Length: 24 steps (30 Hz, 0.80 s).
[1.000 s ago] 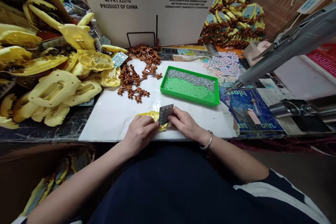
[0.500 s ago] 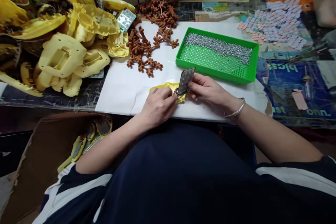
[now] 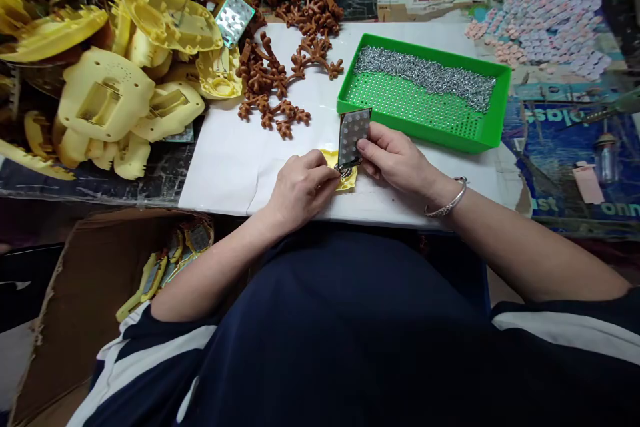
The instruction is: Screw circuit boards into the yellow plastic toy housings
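My right hand (image 3: 395,155) pinches a dark circuit board (image 3: 355,137) with pale round dots by its right edge, holding it upright. Thin wires (image 3: 346,171) hang at the board's lower edge. Closed fingertips of my left hand (image 3: 306,188) meet at these wires and seem to grip them; the exact hold is partly hidden. Under the board and the left fingers a yellow plastic shell (image 3: 350,181) lies on the white sheet (image 3: 235,173), partly covered by my left hand.
A green tray (image 3: 425,137) with small metal screws (image 3: 425,77) stands beyond my right hand. Brown plastic pieces (image 3: 280,80) lie behind my left hand. Yellow shells (image 3: 107,93) are heaped at left, pinkish-white small parts (image 3: 555,20) at back right. Below left, a cardboard box (image 3: 95,280) holds assembled pieces.
My view has tilted down and shifted. The circuit board stays in my right hand and now stands more upright, its dotted face turned more toward me. My left fingers remain at its lower edge.
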{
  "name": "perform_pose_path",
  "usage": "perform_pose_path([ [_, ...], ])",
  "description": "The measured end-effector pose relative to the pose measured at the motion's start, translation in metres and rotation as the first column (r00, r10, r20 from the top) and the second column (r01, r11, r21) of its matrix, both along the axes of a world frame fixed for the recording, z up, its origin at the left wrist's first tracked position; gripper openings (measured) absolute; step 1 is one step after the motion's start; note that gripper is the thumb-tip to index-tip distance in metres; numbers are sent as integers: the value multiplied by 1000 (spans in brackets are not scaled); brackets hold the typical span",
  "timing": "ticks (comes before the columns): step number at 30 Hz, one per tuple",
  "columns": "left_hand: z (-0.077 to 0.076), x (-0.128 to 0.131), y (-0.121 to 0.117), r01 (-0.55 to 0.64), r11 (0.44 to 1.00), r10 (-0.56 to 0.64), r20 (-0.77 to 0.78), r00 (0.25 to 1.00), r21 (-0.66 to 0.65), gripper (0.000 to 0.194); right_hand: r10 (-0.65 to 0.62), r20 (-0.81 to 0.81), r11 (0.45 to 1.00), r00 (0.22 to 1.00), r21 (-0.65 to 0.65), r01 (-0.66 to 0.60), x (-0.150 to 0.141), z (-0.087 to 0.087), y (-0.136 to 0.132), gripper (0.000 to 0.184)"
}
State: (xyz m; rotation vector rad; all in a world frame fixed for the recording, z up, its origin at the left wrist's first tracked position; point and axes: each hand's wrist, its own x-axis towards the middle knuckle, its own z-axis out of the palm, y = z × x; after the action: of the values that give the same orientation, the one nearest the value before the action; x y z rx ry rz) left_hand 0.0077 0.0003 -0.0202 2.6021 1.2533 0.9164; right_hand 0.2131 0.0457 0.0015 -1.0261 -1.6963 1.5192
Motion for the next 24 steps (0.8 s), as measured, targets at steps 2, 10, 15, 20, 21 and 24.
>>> perform_pose_path([
  [2, 1, 1, 2, -2, 1000, 2, 27, 1000, -8, 21, 1, 18, 1000, 1000, 20, -1, 1, 0, 1, 54],
  [10, 2, 3, 1, -34, 998, 33, -15, 999, -52, 19, 132, 71, 987, 989, 81, -138, 5, 1, 12, 47],
  [15, -5, 2, 0, -17, 999, 17, 5, 1000, 34, 24, 205, 120, 973, 971, 79, -215, 7, 1, 19, 39],
  [20, -3, -1, -3, 24, 1000, -24, -48, 999, 4, 26, 194, 170, 967, 966, 130, -217, 7, 7, 22, 23],
  [21, -2, -1, -4, 31, 999, -31, -68, 997, 10, 27, 192, 177, 968, 965, 126, -215, 6, 9, 24, 19],
  [24, -1, -2, -5, 40, 997, -33, -115, 993, 59, 30, 200, 184, 971, 962, 95, -220, 3, 15, 29, 9],
])
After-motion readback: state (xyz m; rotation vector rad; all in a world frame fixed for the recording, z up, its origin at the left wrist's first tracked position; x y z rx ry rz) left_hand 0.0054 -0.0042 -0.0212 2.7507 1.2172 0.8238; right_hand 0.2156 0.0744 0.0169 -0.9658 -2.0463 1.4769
